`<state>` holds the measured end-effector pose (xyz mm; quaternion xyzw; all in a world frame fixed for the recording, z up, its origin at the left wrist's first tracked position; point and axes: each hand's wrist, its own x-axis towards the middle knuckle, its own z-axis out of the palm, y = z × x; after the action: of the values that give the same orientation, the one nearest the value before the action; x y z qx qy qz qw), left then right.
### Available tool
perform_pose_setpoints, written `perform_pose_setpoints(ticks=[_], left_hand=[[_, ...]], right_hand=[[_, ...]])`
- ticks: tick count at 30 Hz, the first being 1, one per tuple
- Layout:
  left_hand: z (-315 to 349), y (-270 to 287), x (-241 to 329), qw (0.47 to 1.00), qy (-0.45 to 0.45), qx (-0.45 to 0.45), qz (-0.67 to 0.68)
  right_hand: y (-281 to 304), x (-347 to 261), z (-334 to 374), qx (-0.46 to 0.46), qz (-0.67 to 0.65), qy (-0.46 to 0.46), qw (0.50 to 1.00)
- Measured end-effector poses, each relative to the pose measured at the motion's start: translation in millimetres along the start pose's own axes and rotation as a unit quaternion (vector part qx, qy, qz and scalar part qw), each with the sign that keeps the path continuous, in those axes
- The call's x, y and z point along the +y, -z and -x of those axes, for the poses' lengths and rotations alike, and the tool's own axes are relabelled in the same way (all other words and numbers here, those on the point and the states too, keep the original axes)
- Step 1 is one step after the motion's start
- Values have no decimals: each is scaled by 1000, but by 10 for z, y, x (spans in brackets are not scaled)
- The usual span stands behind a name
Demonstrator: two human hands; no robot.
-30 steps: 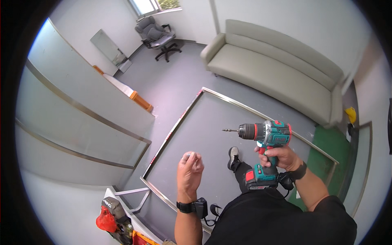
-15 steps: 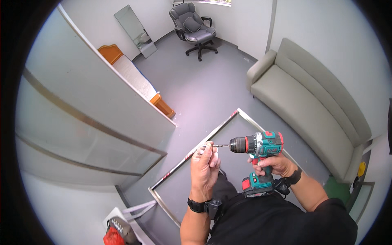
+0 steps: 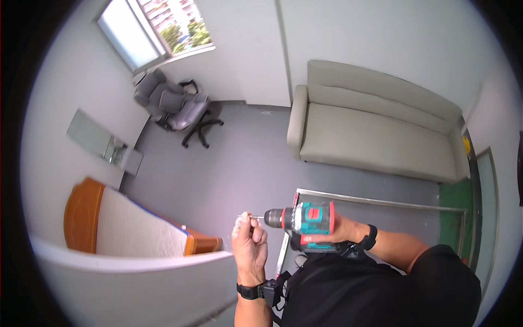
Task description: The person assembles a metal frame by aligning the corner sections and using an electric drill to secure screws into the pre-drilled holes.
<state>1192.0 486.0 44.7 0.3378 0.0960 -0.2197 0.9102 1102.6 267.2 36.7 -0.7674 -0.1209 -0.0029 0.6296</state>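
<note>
While your right hand (image 3: 333, 229) grips the teal drill (image 3: 305, 220), your left hand (image 3: 249, 243) pinches a small screw (image 3: 241, 217) at its bit (image 3: 256, 217).

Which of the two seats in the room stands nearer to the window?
The grey swivel office chair, on a dark wheeled base, directly below the window; the long beige sofa stands further right.

Right hand (image 3: 340, 229) holds a teal drill (image 3: 305, 219); left hand (image 3: 249, 242) pinches its bit (image 3: 254, 217).
</note>
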Motion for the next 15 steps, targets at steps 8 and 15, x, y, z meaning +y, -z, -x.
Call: perform_pose_setpoints(ticks=[8, 15], left_hand=[[-1904, 113, 604, 972, 59, -61, -217], [-3821, -55, 1114, 817, 173, -188, -517]], right_hand=[[-210, 858, -1689, 124, 0, 102, 987], [-161, 1826, -3325, 196, 158, -13, 968]])
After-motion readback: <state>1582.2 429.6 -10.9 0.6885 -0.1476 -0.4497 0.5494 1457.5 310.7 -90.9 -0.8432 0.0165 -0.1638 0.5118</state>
